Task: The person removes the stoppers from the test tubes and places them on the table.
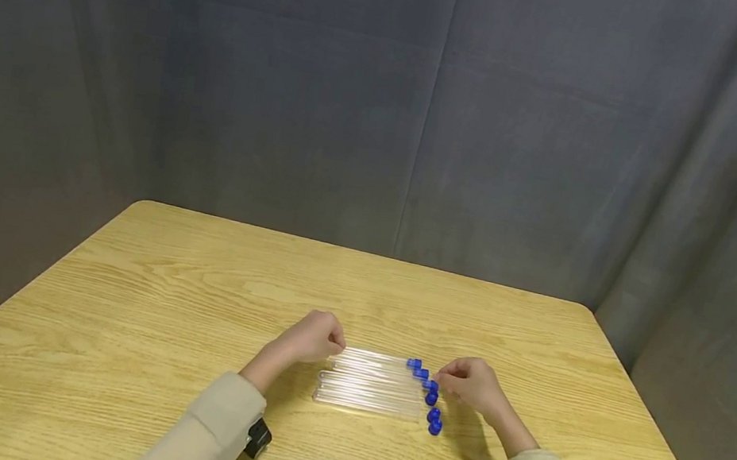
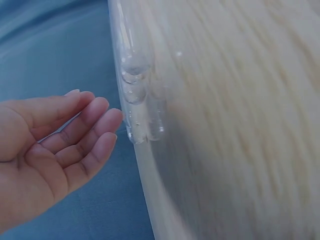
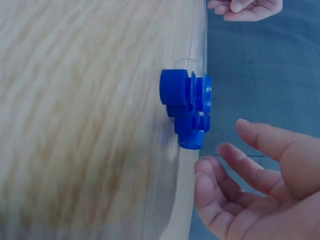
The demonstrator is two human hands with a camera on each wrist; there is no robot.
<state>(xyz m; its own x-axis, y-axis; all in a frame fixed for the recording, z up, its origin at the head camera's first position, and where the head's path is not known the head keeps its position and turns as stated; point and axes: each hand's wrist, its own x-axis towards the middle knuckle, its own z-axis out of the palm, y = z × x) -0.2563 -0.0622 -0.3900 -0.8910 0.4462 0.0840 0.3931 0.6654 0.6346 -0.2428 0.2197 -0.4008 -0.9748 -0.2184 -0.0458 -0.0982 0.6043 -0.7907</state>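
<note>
Left hand (image 1: 317, 337): fingers released, loosely curved beside the rounded ends of clear tubes (image 1: 373, 383) on the surface (image 1: 185, 289). Right hand (image 1: 474, 384): fingers released near blue caps (image 1: 432, 398).

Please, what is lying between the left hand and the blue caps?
In the head view, a row of clear tubes lies side by side between the left hand and the blue caps.
</note>
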